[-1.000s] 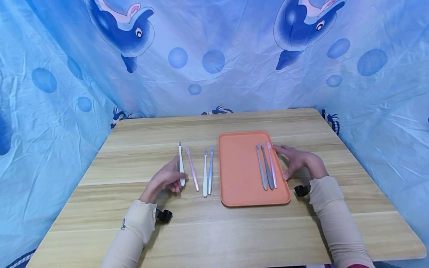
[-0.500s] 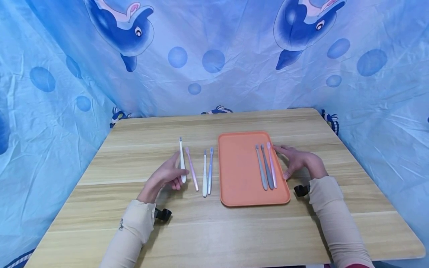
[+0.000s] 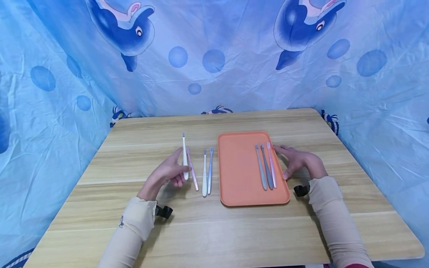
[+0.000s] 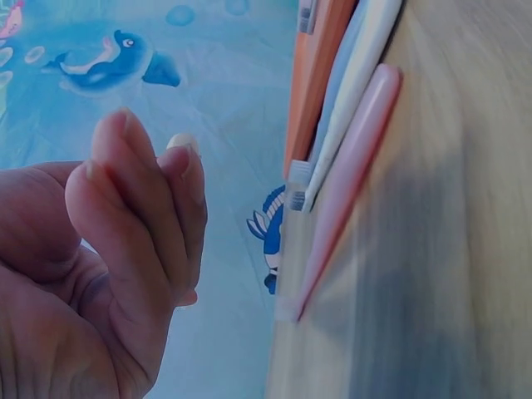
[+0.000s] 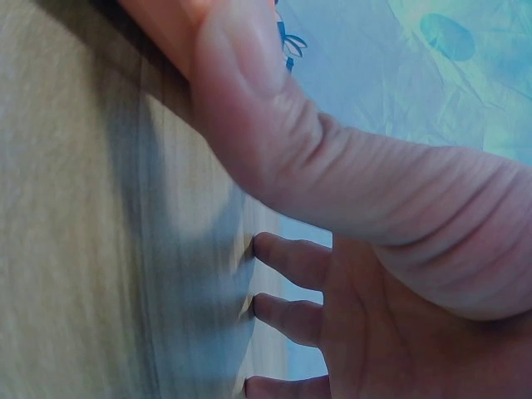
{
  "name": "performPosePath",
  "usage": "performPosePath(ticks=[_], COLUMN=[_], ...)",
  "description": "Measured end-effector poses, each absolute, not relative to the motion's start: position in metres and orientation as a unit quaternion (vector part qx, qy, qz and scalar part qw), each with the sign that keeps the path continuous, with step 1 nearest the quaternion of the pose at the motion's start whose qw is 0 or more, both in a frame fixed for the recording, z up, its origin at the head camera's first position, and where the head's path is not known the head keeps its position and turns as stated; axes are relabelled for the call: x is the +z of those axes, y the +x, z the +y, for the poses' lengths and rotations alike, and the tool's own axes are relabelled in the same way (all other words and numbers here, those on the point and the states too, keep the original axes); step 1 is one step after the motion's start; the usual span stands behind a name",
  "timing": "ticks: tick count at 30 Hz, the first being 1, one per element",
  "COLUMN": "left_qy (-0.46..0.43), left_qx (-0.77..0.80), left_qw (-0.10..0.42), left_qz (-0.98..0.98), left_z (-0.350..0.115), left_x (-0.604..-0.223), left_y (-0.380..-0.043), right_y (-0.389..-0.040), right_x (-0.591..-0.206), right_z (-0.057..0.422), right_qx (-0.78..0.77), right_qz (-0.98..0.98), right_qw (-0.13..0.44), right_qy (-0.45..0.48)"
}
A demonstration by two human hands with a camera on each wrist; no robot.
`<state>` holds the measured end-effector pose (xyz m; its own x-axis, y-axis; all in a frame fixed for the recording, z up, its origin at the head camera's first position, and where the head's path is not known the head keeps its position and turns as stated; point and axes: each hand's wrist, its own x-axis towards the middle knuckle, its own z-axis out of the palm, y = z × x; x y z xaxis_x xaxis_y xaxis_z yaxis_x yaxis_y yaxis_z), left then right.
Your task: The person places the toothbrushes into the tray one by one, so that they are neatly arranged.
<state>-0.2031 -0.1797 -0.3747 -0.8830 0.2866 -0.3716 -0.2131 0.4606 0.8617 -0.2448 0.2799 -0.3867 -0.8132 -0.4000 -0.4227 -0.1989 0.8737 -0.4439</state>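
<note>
My left hand [image 3: 167,170] pinches a white toothbrush [image 3: 184,152] between thumb and fingers, head pointing away, above the table. Just right of it a pink toothbrush [image 3: 194,179] lies on the wood, partly hidden by the thumb. Beside that lie another white toothbrush [image 3: 205,175] and a blue toothbrush [image 3: 210,171]. In the left wrist view the curled fingers [image 4: 137,208] cover most of the held brush. My right hand [image 3: 297,160] rests at the right edge of an orange tray [image 3: 236,169], thumb against its side and other fingers spread, some fingertips on the table.
Two grey toothbrushes, one lighter [image 3: 261,168] and one darker [image 3: 267,167], and a pink toothbrush [image 3: 272,165] lie side by side on the tray's right half. The wooden table [image 3: 234,238] meets a blue dolphin-print cloth [image 3: 234,89] at the back and sides.
My left hand has lifted the white toothbrush and moved it slightly away and to the right, toward the pink one. The right hand and the tray have stayed in place.
</note>
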Motion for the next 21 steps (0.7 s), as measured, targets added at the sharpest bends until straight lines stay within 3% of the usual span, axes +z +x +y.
performPosePath(ticks=[21], left_qy=[0.038], left_qx=[0.508], left_qw=[0.252], left_qz=[0.823], left_z=[-0.152], left_x=[-0.364], left_y=[-0.205], right_y=[-0.245], right_x=[-0.386], right_z=[0.280], right_qx=[-0.201], right_qz=[0.930], right_qw=[0.254], right_qy=[-0.172])
